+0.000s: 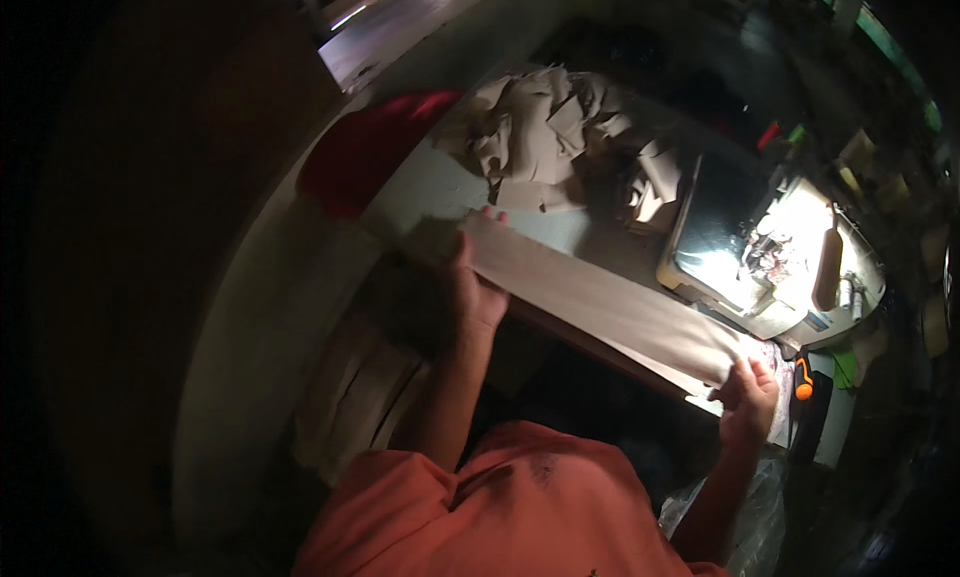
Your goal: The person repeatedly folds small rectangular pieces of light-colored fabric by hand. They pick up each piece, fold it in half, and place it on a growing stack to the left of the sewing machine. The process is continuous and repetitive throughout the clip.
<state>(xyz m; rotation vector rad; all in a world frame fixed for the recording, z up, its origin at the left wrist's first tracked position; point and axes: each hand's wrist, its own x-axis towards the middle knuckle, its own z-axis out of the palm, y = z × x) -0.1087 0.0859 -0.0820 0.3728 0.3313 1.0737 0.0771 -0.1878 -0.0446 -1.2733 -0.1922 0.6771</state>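
Note:
A long cream strip of cloth-like material stretches between my two hands, slanting from upper left down to the right. My left hand is closed on its left end, fingertips showing over the far edge. At the other end, my right hand pinches the strip's corner between thumb and fingers. The strip lies over the near edge of a pale worktop. Whether it is fabric or thin leather I cannot tell.
Crumpled cream pieces lie heaped at the back, beside a red item. At right, a brightly lit, pale-rimmed dark unit stands near an orange-handled tool. A cream stack sits at lower left, and clear plastic at lower right.

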